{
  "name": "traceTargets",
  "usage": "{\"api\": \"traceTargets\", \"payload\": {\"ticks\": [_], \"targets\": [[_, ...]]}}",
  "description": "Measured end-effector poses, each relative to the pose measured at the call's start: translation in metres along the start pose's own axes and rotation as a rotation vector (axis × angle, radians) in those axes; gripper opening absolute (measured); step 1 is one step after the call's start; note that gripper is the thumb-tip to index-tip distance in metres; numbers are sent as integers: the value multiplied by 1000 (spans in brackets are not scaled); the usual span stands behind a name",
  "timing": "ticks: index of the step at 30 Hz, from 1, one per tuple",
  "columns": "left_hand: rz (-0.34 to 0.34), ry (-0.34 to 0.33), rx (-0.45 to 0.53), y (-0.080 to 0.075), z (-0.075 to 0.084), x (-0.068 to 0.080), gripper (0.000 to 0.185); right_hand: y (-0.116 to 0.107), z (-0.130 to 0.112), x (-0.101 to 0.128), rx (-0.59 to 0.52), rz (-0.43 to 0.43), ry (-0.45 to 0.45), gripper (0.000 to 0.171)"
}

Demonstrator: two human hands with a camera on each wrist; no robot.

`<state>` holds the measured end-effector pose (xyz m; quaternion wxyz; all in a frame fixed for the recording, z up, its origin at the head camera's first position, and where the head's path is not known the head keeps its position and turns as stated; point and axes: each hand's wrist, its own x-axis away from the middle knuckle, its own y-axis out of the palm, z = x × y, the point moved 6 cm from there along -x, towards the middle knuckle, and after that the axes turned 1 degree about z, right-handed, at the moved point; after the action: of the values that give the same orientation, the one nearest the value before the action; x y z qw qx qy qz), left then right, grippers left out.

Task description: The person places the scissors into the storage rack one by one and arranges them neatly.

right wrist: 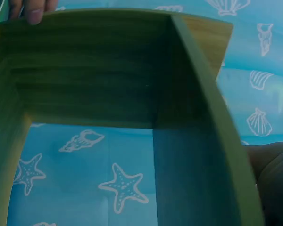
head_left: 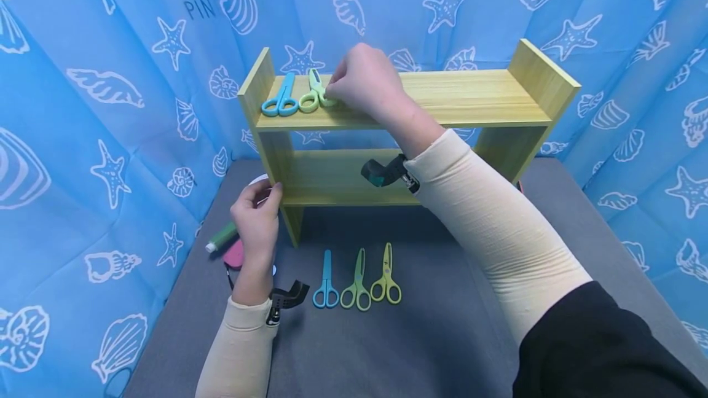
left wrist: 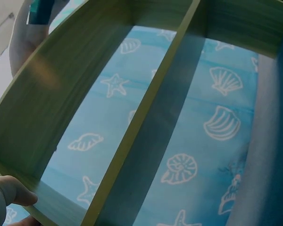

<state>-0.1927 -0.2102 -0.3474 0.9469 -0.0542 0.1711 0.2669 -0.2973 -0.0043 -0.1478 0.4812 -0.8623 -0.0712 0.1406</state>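
Note:
On the top board of a wooden shelf point(head_left: 459, 94) lie light blue scissors point(head_left: 281, 100) and light green scissors point(head_left: 311, 94) beside them. My right hand point(head_left: 367, 81) is over that board, its fingertips pinching the right handle loop of the green pair. In the right wrist view, fingers point(right wrist: 34, 12) show at the board's edge. With thumb and fingers, my left hand point(head_left: 259, 217) grips the shelf's left side panel; its thumb point(left wrist: 19, 190) presses the panel's inner face in the left wrist view.
On the grey table point(head_left: 442, 336) before the shelf lie blue scissors point(head_left: 326, 281), green scissors point(head_left: 357, 281) and yellow scissors point(head_left: 387, 275), handles toward me. Left of the shelf are a green roll-like object point(head_left: 222, 236) and a pink item point(head_left: 235, 255). A blue curtain point(head_left: 138, 109) hangs behind.

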Motion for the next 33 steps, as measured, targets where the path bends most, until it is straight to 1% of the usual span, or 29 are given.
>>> {"api": "traceTargets", "payload": {"ticks": [3, 6, 8, 13, 16, 20, 24, 27, 30, 33], "targets": [[1, -7, -2, 0, -13, -4, 26, 0, 2, 5, -19, -18, 11, 17], [0, 1, 2, -1, -17, -5, 27, -6, 3, 15, -50, -33, 12, 24], [-1, 10, 8, -1, -19, -5, 29, -15, 3, 25, -68, -20, -9, 28], [-7, 35, 25, -1, -19, -5, 30, -38, 6, 55, -110, 93, -105, 31], [-12, 43, 29, -1, -18, -5, 31, -48, 12, 75, -157, 161, -134, 30], [-17, 35, 28, -1, -18, -5, 32, -56, 24, 103, -225, 239, -143, 27], [-12, 21, 22, -1, -20, -5, 32, -60, 36, 129, -264, 329, -173, 23], [-4, 14, 10, -1, -21, -5, 31, -60, 46, 147, -269, 378, -199, 23], [7, 19, 6, 0, -21, -5, 28, -57, 57, 164, -282, 404, -195, 22], [11, 36, 10, 0, -22, -7, 26, -52, 69, 180, -312, 410, -188, 21]]}}
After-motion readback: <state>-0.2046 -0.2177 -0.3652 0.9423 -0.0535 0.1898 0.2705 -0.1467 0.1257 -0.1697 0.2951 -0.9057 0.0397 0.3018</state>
